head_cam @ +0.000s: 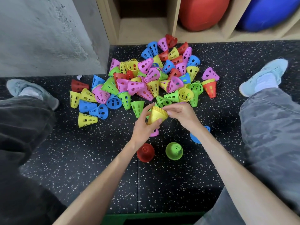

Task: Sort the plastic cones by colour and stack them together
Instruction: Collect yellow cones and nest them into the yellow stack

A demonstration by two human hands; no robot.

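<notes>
Nearest me on the floor (81, 159): red stack (145, 152) and green stack (174, 150), standing side by side. Just beyond, my left hand (142, 127) curls round the yellow stack (156, 115), held tilted; my right hand (181, 113) pinches its rim. Behind, the mixed pile of cones (146, 78) lies before the shelf (146, 30).

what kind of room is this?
Probably a gym or play-equipment storage area. The floor is black speckled rubber matting, wooden cubbies at the back hold a big red ball and a blue one, and perforated plastic cones lie heaped on the floor.
</notes>
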